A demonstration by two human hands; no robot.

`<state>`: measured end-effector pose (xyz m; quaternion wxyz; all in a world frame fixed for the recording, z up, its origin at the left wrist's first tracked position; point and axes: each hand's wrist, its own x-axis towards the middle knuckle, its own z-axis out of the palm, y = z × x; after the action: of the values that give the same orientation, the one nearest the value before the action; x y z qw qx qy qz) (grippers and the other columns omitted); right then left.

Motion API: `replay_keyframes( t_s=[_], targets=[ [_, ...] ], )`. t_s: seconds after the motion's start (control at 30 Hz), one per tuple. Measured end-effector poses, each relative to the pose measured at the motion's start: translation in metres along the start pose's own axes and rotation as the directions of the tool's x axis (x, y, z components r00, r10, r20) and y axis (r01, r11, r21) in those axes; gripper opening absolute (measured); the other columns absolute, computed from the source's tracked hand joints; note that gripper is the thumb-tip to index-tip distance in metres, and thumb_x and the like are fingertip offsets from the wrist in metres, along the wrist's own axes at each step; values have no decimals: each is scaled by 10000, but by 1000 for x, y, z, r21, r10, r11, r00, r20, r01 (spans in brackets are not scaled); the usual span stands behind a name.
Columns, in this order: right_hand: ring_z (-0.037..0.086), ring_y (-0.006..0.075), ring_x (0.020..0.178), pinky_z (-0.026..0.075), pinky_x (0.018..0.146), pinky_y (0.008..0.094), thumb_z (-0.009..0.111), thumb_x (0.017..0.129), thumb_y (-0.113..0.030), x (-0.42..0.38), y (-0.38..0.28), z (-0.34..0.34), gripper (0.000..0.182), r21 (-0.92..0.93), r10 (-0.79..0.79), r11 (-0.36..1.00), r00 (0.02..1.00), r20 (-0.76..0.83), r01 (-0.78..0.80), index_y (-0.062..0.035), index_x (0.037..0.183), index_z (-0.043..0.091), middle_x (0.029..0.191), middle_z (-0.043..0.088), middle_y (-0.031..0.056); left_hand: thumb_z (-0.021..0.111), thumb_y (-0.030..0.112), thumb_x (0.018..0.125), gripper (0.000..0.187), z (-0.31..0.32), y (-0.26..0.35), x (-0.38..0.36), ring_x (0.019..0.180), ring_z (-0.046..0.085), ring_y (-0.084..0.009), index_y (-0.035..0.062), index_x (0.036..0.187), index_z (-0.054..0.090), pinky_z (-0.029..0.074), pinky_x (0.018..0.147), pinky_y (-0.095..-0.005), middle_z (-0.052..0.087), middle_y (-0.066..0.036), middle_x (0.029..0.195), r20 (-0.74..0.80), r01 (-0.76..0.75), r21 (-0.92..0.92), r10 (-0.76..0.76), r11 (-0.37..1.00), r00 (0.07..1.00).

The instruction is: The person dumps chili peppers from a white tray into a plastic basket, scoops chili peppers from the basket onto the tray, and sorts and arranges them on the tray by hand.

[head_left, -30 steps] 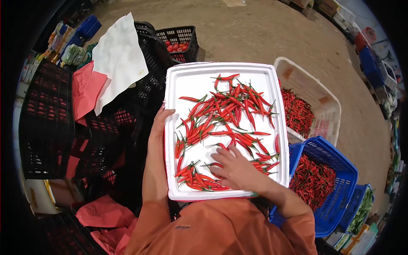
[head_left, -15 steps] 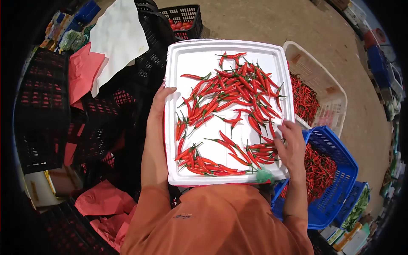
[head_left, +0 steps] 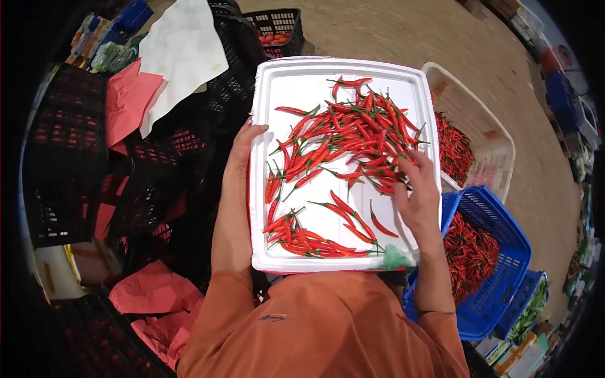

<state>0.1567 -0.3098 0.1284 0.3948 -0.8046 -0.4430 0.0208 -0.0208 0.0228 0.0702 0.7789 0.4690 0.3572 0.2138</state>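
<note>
A white foam box lid [head_left: 259, 208] lies in front of my body like a tray, with slim red chili peppers [head_left: 362, 129] scattered over it. My left hand [head_left: 247, 142] grips its left edge, thumb over the rim. At the right side of the lid, my right hand [head_left: 416, 186] has its fingers curled round some chili peppers, at the edge of the largest heap. A smaller cluster of peppers [head_left: 302, 242] rests at the lower left, and a few lie singly near the lower middle. A scrap of green netting [head_left: 396, 257] sits at the bottom right corner.
On the right stand a white basket [head_left: 495, 138] and a blue basket [head_left: 513, 252], both holding red chilies. Black crates [head_left: 63, 157] are stacked on the left, with pink paper [head_left: 129, 101] and a white sheet [head_left: 183, 57]. Behind is a black crate of tomatoes [head_left: 293, 28].
My right hand has moved up along the lid, and the peppers from the lower right are now against the main heap. One pepper stays behind there. My left hand keeps its grip.
</note>
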Motion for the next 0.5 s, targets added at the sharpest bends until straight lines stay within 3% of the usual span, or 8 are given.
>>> replay_keyframes(
  t_s=[0.07,0.17,0.2,0.23,0.3,0.37,0.47,0.5],
  targets=[
    [568,352,1141,488,938,400,660,734,57,9,-17,-1,466,49,-17,999,994,-104,22,-37,1188,605,1265,534,193,646,138,762,563,-1,-2,-1,870,641,-179,7,1296,526,526,788,-272,637,-109,1031,-20,-8,-16,8,1000,1000],
    [581,362,1077,512,854,452,694,713,-25,-12,-24,18,473,86,-261,962,965,34,258,-66,1178,623,1232,554,200,655,131,769,525,-11,-7,1,848,645,-171,7,1268,548,526,776,-267,648,-91,998,-32,-34,-8,34,999,999],
    [529,370,1156,461,937,480,703,723,-94,-21,-41,21,483,76,-289,957,924,250,279,-86,1200,627,1272,543,204,657,127,773,516,-17,-12,10,840,649,-173,8,1265,552,530,773,-269,651,-87,988,-15,-51,19,51,999,999],
    [490,372,1215,407,1005,497,689,754,-159,-40,-39,42,459,253,-392,911,871,295,324,-99,1206,633,1303,531,204,653,124,779,506,-17,-11,10,842,658,-182,8,1262,556,539,773,-283,660,-91,999,-22,-37,41,38,998,999],
    [389,357,1325,313,1075,528,679,788,-201,-37,-75,42,436,329,-519,854,641,565,402,-103,1208,619,1396,452,183,627,127,798,512,-8,-8,5,873,664,-190,-2,1286,541,543,782,-286,662,-113,1055,-13,-3,-21,3,1000,1000],
    [374,348,1345,305,1086,537,624,836,-222,-41,-83,62,368,267,-605,776,557,569,571,-108,1186,627,1390,458,167,618,134,806,533,-11,-11,9,915,654,-198,-2,1312,521,535,801,-283,648,-115,1079,24,19,-60,-18,998,1000],
    [391,338,1336,332,1073,548,598,849,-204,-30,-71,75,281,203,-582,783,577,573,589,-83,1097,651,1344,493,151,618,141,806,540,2,-5,1,907,651,-206,-1,1316,517,533,799,-288,646,-121,1066,-4,50,-74,-50,996,999],
    [404,338,1329,342,1066,561,630,818,-213,-33,-59,79,247,140,-571,800,667,479,584,-67,1014,661,1315,511,154,619,143,805,541,1,-4,0,905,652,-209,-1,1317,517,534,800,-291,645,-125,1064,-42,57,-76,-60,996,997]
  ],
)
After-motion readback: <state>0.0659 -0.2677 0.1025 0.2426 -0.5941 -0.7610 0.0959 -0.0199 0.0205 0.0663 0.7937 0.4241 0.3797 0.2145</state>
